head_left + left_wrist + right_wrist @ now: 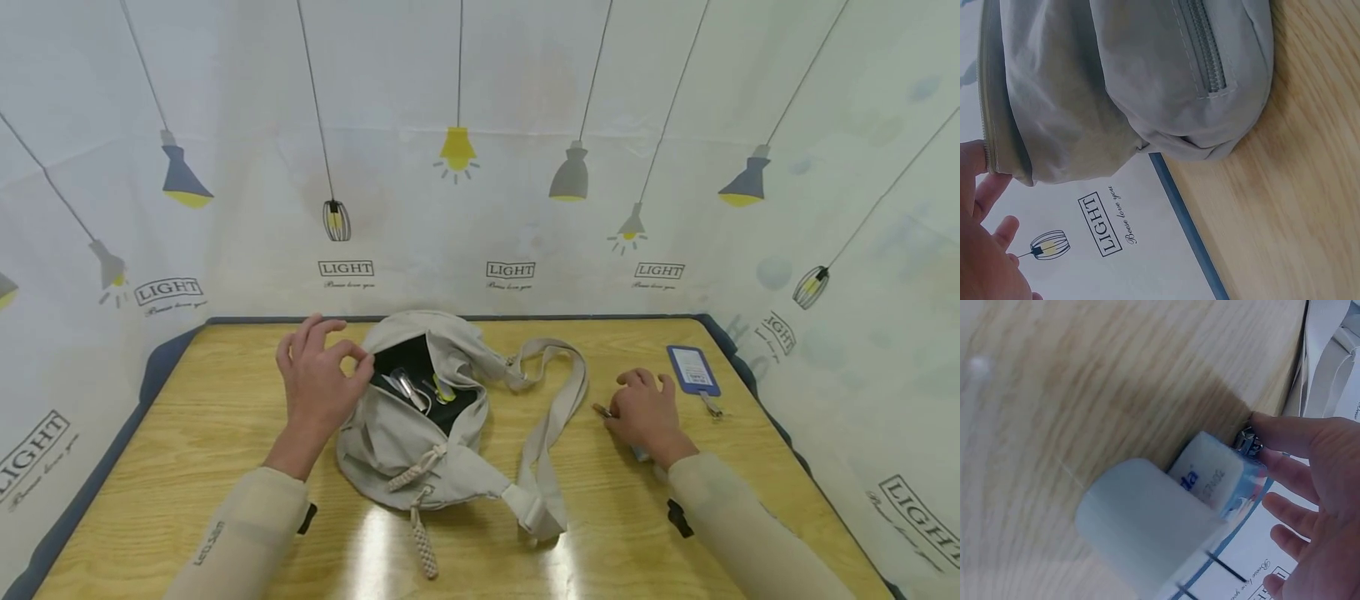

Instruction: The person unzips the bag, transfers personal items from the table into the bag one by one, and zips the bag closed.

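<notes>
A light grey fabric bag (420, 454) lies on the table with its top unzipped, showing a dark lining. My left hand (322, 375) pinches the edge of its opening between thumb and forefinger, beside the zipper (986, 119). Inside the bag are a silvery item (407, 388) and a yellow-green item (444, 390). To the right of the bag, my right hand (643, 410) pinches a small shiny metal object (1248, 442), whose exact kind I cannot tell. Close by it are a blue-and-white packet (1210, 469) with printing and a white cylinder (1147, 519), both mostly hidden by the hand in the head view.
The bag's strap (551, 429) loops over the table (600, 533) between bag and right hand. At the back right lies a blue-framed card holder (693, 370) with a metal clip (711, 406). Lamp-printed sheeting (405, 192) encloses the back and sides.
</notes>
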{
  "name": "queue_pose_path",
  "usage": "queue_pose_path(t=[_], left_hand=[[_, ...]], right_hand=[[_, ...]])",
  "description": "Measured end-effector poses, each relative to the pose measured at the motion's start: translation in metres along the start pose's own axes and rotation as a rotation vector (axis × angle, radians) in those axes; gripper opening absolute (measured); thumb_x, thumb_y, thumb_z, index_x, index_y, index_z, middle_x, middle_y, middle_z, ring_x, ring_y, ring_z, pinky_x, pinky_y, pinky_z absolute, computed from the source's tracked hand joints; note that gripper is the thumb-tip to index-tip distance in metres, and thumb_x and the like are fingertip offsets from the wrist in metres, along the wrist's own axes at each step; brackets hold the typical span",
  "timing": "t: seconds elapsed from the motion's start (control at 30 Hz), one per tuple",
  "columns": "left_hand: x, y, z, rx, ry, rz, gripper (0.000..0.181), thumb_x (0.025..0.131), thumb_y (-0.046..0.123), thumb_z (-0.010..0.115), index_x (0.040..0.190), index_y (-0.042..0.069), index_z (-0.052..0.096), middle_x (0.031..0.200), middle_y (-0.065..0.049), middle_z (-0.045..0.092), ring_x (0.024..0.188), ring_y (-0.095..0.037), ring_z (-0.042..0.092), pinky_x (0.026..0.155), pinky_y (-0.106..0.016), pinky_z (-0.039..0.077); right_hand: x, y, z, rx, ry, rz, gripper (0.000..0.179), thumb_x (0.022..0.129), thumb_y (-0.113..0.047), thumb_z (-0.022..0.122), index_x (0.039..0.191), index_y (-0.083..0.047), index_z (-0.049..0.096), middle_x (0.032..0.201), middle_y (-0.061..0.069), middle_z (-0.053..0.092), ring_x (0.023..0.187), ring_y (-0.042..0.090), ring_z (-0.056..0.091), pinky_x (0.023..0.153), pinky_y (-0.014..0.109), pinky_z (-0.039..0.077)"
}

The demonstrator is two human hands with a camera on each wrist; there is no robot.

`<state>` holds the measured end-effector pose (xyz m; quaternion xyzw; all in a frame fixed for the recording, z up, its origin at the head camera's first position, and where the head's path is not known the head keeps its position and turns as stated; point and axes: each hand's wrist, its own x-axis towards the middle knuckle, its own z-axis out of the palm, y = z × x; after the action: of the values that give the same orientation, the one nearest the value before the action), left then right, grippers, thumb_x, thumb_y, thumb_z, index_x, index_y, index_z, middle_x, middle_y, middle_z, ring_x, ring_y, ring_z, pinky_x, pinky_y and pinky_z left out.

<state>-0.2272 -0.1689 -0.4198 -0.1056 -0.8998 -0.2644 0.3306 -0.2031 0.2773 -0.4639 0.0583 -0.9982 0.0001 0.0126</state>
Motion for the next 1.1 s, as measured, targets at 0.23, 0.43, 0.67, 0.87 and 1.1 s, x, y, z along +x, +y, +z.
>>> queue_pose_path(t=[0.23,0.43,0.67,0.87,1.1], left_hand=[[0.0,0.0,-0.001,0.003,0.0,0.002,0.015,0.082,0.02,0.073,0.07,0.01,0.072,0.123,-0.013,0.059,0.135,-0.036,0.038,0.109,-0.06,0.017],[0.0,-0.001,-0.001,0.006,-0.001,0.002,0.016,0.082,0.02,0.073,0.07,0.01,0.072,0.123,-0.013,0.059,0.134,-0.035,0.038,0.109,-0.06,0.017],[0.0,0.0,-0.001,-0.004,0.018,0.013,0.014,0.081,0.018,0.074,0.07,0.01,0.072,0.122,-0.013,0.06,0.133,-0.036,0.04,0.109,-0.06,0.018],[0.0,0.0,0.0,-0.005,0.019,0.011,0.014,0.081,0.018,0.073,0.07,0.01,0.072,0.122,-0.013,0.06,0.133,-0.035,0.04,0.109,-0.06,0.018],[0.0,0.001,0.0,-0.007,0.005,0.005,0.014,0.082,0.019,0.073,0.07,0.011,0.073,0.123,-0.013,0.06,0.135,-0.036,0.039,0.109,-0.06,0.018]], right_hand=[[0.001,-0.001,0.005,0.038,0.054,0.002,0.012,0.082,-0.022,0.075,0.072,-0.017,0.075,0.131,0.016,0.057,0.13,0.039,0.04,0.107,0.068,0.018],[0.004,-0.001,0.002,0.083,0.101,0.007,0.012,0.082,-0.02,0.073,0.071,-0.017,0.074,0.132,0.017,0.056,0.129,0.039,0.039,0.107,0.068,0.017],[0.009,-0.001,-0.004,0.08,0.174,0.011,0.009,0.084,-0.021,0.072,0.078,-0.015,0.075,0.134,0.017,0.055,0.129,0.04,0.042,0.107,0.068,0.021],[0.016,-0.01,-0.013,0.089,0.224,-0.016,0.009,0.085,-0.02,0.071,0.08,-0.013,0.075,0.133,0.015,0.055,0.128,0.038,0.043,0.106,0.065,0.023],[0.026,-0.03,-0.024,0.129,0.29,-0.071,0.008,0.083,-0.018,0.07,0.077,-0.015,0.073,0.131,0.014,0.057,0.126,0.037,0.045,0.105,0.063,0.023]])
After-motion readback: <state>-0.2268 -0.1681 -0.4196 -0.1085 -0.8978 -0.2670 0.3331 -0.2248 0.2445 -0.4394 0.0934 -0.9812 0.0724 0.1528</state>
